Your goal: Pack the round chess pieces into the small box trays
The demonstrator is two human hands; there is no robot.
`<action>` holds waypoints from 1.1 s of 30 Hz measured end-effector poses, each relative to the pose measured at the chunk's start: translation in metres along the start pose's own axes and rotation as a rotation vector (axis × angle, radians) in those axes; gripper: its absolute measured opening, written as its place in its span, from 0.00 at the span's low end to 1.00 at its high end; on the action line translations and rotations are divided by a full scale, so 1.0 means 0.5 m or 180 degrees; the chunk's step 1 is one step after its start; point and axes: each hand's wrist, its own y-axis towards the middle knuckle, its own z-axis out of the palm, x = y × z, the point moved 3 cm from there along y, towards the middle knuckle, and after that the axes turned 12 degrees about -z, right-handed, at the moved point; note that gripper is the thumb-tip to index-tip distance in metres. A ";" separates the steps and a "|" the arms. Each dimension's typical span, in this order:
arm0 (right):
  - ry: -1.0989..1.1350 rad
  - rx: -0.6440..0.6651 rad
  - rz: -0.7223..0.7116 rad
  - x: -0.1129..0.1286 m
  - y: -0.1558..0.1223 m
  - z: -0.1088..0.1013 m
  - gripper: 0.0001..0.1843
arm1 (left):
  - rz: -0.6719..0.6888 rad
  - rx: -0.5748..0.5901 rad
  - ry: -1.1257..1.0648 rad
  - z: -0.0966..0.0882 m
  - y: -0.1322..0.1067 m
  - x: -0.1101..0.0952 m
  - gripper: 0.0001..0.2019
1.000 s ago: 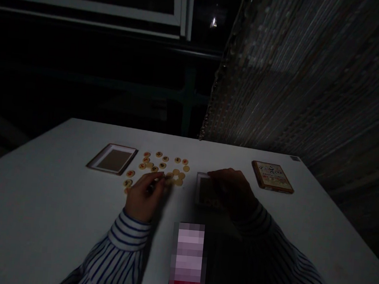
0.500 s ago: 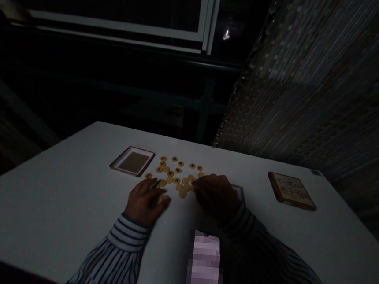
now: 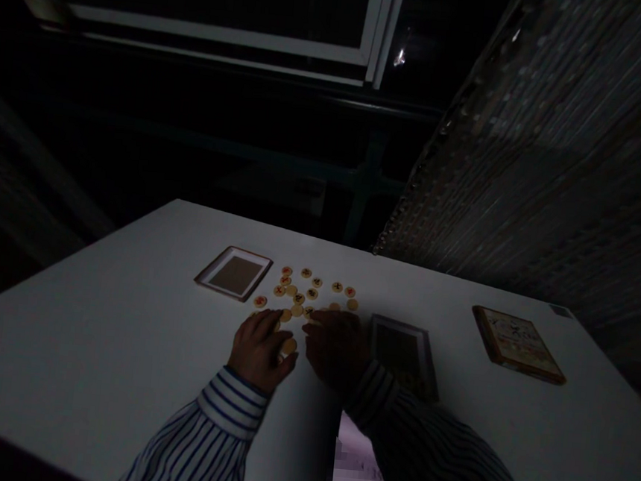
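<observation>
Several small round yellow game tokens (image 3: 305,293), some with dark marks, lie scattered on a white table (image 3: 92,340). My left hand (image 3: 259,349) rests palm down on the near tokens, fingers curled over them, one token showing by the thumb. My right hand (image 3: 334,345) lies in shadow beside it, fingers bent onto the tokens at the pile's near right. Both sleeves are striped. Whether either hand grips a token is hidden.
An open shallow box tray (image 3: 233,273) lies left of the tokens. A second dark tray (image 3: 404,349) sits right of my right hand. A printed box lid (image 3: 517,353) lies at the far right. A beaded curtain (image 3: 530,154) hangs behind the table.
My right hand has left the dark tray and moved left onto the tokens, beside my left hand. The left hand has drawn a little nearer. The view has swung leftward.
</observation>
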 end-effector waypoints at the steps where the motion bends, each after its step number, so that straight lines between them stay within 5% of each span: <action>1: 0.0013 -0.0032 0.0000 -0.001 -0.003 0.003 0.09 | -0.0008 0.0001 -0.0019 0.000 0.000 0.000 0.15; 10: 0.0196 -0.0023 0.0107 -0.003 -0.006 0.004 0.10 | 0.0083 0.0068 -0.0105 0.003 0.001 0.004 0.13; 16: 0.0204 -0.0094 0.0208 -0.007 -0.008 0.001 0.10 | -0.0054 0.0039 -0.0585 -0.030 0.015 -0.016 0.12; 24: 0.0234 -0.0135 0.0268 -0.004 -0.005 -0.005 0.10 | -0.0582 -0.0328 -0.1182 -0.052 0.012 -0.021 0.12; 33: 0.0364 -0.0196 0.0151 -0.001 -0.001 -0.014 0.10 | -0.1267 -0.0128 -0.2019 -0.057 0.008 -0.023 0.13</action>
